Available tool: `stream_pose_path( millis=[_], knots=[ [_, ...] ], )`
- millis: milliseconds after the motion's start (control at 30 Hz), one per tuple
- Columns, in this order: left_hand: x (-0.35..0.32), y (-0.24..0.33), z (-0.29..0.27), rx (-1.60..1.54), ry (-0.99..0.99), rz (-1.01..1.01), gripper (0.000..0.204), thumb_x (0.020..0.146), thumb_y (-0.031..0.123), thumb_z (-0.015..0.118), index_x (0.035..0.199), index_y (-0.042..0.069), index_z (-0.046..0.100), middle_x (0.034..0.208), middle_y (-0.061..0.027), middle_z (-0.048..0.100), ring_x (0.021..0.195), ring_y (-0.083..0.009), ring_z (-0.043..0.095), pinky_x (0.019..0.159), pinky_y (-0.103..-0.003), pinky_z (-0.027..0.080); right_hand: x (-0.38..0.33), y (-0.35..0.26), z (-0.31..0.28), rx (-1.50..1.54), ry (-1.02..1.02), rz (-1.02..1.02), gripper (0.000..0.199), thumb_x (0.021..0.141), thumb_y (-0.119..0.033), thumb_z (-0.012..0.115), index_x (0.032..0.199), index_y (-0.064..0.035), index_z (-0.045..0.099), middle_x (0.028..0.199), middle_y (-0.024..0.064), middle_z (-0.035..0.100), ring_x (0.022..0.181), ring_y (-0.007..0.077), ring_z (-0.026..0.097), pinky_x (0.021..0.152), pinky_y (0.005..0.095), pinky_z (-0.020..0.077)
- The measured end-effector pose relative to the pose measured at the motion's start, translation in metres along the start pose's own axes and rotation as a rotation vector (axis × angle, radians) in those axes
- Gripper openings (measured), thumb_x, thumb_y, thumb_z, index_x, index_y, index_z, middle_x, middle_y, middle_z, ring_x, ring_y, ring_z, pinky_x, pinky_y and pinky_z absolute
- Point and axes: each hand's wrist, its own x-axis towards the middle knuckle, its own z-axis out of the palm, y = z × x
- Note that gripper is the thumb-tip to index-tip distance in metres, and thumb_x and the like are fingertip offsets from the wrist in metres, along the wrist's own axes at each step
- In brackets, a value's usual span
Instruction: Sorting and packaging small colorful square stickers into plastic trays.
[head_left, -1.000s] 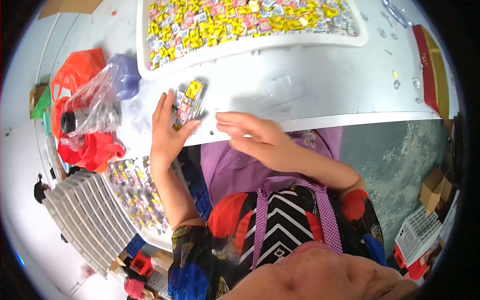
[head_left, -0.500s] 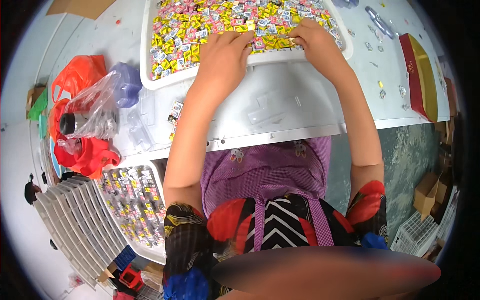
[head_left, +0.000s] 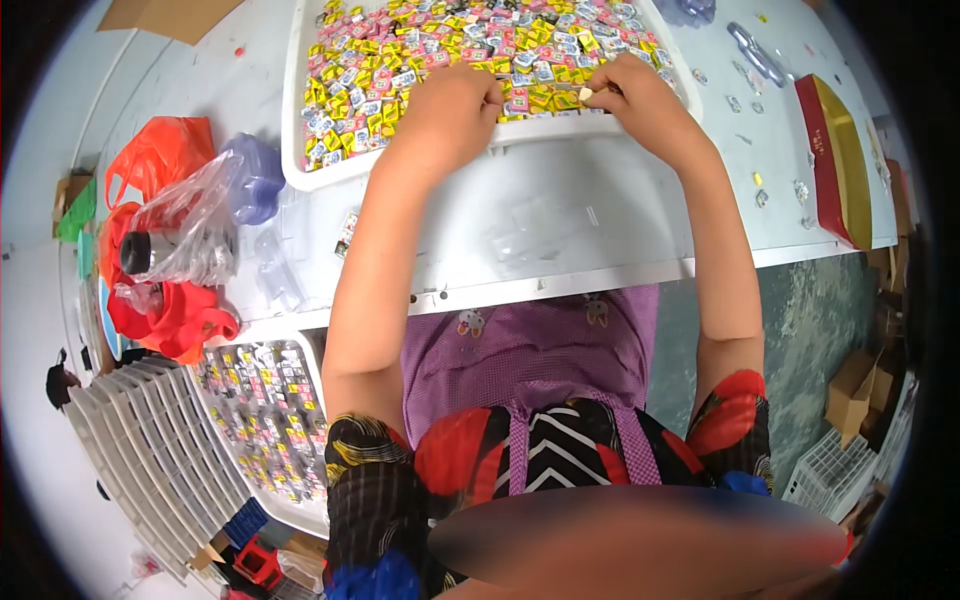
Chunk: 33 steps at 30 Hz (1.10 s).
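A white tray (head_left: 300,110) on the table is filled with small printed blocks (head_left: 350,95) in yellow, pink and white. My left hand (head_left: 447,118) rests over the tray's near part, its fingers curled down among the blocks. What they hold, if anything, is hidden behind the knuckles. To its right, my right hand (head_left: 640,100) is above the near rim, thumb and fingertips pinched on a small cream-coloured piece (head_left: 586,95). A gap of several blocks' width separates the two hands.
Left on the table are a red plastic bag (head_left: 160,155), a bottle (head_left: 150,250) in clear plastic and purplish plastic containers (head_left: 255,180). A red and gold box (head_left: 835,165) stands at right. Below left, another tray (head_left: 310,370) holds packed pieces beside stacked trays (head_left: 150,450).
My left hand has drawn its fingers in from a more spread pose. In my right fingers, a cream-coloured piece now shows more plainly. The view has shifted slightly.
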Motion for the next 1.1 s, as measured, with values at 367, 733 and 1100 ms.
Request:
stream_pose_path(
  millis=[367, 733, 1100],
  knots=[
    [-0.017, -0.005, -0.022, -0.398, -0.027, -0.079, 0.021, 0.087, 0.002, 0.059, 0.105, 0.003, 0.069, 0.103, -0.0153, 0.069, 0.095, -0.0312, 0.065, 0.085, -0.036, 0.05, -0.02, -0.007, 0.0, 0.191, 0.339, -0.095, 0.026, 0.087, -0.006, 0.064, 0.113, -0.0033, 0.061, 0.099, 0.0072, 0.061, 0.088, 0.0168, 0.058, 0.081, 0.0298, 0.0475],
    [-0.025, -0.006, -0.012, -0.592, 0.39, -0.256, 0.024, 0.086, 0.003, 0.063, 0.109, 0.005, 0.07, 0.094, -0.0102, 0.07, 0.082, -0.017, 0.065, 0.075, -0.028, 0.051, -0.114, -0.033, 0.039, 0.032, -0.038, -0.351, 0.04, 0.073, 0.002, 0.068, 0.112, -0.0052, 0.061, 0.105, 0.0096, 0.061, 0.1, 0.0334, 0.055, 0.087, 0.041, 0.0468],
    [-0.098, 0.058, 0.051, -1.112, 0.044, -0.456, 0.024, 0.085, -0.001, 0.066, 0.108, 0.003, 0.069, 0.102, -0.0064, 0.07, 0.088, -0.0114, 0.064, 0.079, -0.024, 0.052, -0.115, -0.025, 0.046, 0.013, 0.011, -0.345, 0.032, 0.071, 0.001, 0.066, 0.103, -0.0032, 0.064, 0.107, 0.0097, 0.064, 0.101, 0.0304, 0.057, 0.086, 0.0383, 0.0503]
  ],
)
